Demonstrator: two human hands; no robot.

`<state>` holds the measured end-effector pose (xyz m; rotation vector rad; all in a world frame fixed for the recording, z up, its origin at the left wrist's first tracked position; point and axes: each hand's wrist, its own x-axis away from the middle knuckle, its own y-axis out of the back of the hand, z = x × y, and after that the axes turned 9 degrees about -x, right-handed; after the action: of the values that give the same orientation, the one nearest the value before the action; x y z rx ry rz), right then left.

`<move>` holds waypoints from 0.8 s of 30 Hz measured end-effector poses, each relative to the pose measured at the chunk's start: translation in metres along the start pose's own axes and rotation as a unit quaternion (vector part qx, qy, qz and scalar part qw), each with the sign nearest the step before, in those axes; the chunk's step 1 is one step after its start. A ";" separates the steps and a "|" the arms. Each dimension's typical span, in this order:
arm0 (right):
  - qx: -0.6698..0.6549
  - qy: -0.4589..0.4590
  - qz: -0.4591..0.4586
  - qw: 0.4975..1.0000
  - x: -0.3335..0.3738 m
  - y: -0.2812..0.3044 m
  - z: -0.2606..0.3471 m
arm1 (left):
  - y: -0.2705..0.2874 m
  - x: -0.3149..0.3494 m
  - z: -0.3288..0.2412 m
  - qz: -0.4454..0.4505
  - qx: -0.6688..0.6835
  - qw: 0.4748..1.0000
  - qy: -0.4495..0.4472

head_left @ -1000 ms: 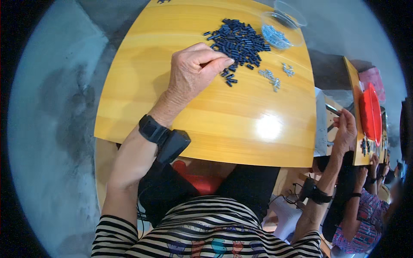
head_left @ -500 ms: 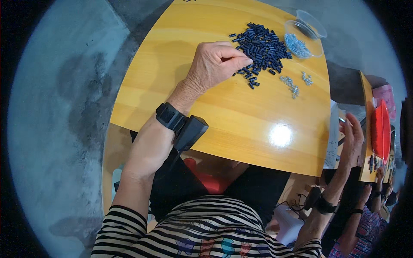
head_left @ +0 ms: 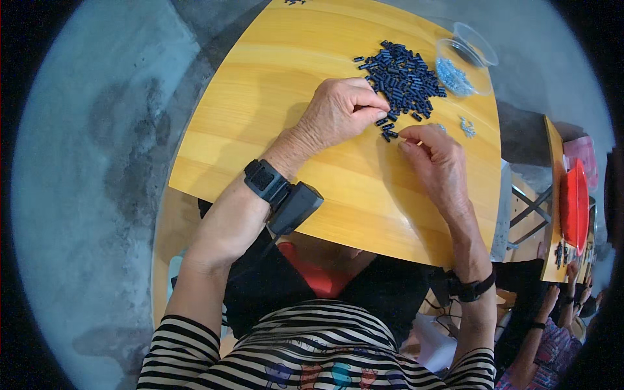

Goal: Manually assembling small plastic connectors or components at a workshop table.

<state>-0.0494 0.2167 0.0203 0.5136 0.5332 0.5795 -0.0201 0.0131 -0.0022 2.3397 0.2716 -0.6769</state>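
Note:
Over the near left edge of a heap of small dark cylindrical pieces (head_left: 404, 77), my left hand (head_left: 341, 112) is closed, thumb and forefinger pinched together. Whatever lies in that pinch is too small or hidden to make out. A few loose dark pieces (head_left: 389, 134) lie on the yellow table (head_left: 312, 188) just below its fingertips. My right hand (head_left: 439, 159) reaches in from the right beside these pieces. Its thumb and forefinger are curved and slightly apart, with nothing visibly held; the other fingers are curled.
Right of the heap stands a clear plastic tub (head_left: 463, 68) of small silvery pieces, its lid (head_left: 478, 42) behind. A little silvery cluster (head_left: 467, 127) lies nearer. Beyond the table's right edge, another table bears a red container (head_left: 574, 205); other people's arms (head_left: 543, 312) are near it.
My right hand has come from beyond the table's right edge to the loose dark pieces, and a small shiny thing seen at its fingers no longer shows. My left hand stays pinched at the heap.

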 end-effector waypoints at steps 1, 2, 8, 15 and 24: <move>-0.010 -0.005 -0.013 1.000 -0.001 -0.002 -0.002 | -0.002 0.000 0.002 0.007 -0.002 1.000 -0.011; -0.020 -0.010 -0.026 0.999 -0.002 -0.004 -0.003 | -0.004 0.001 0.003 0.007 -0.002 1.000 -0.009; -0.055 -0.058 -0.066 0.995 -0.002 -0.011 -0.011 | -0.007 0.006 0.002 0.047 -0.036 0.997 -0.049; -0.138 -0.134 -0.066 0.979 -0.004 -0.008 -0.016 | -0.006 0.008 -0.004 0.075 -0.105 0.989 -0.073; -0.184 -0.152 -0.054 0.970 0.001 -0.003 -0.016 | -0.012 0.012 -0.011 0.087 -0.110 0.987 -0.081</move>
<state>-0.0571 0.2201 0.0069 0.2110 0.1528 0.4713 -0.0097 0.0293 -0.0084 2.0569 0.0639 -0.7089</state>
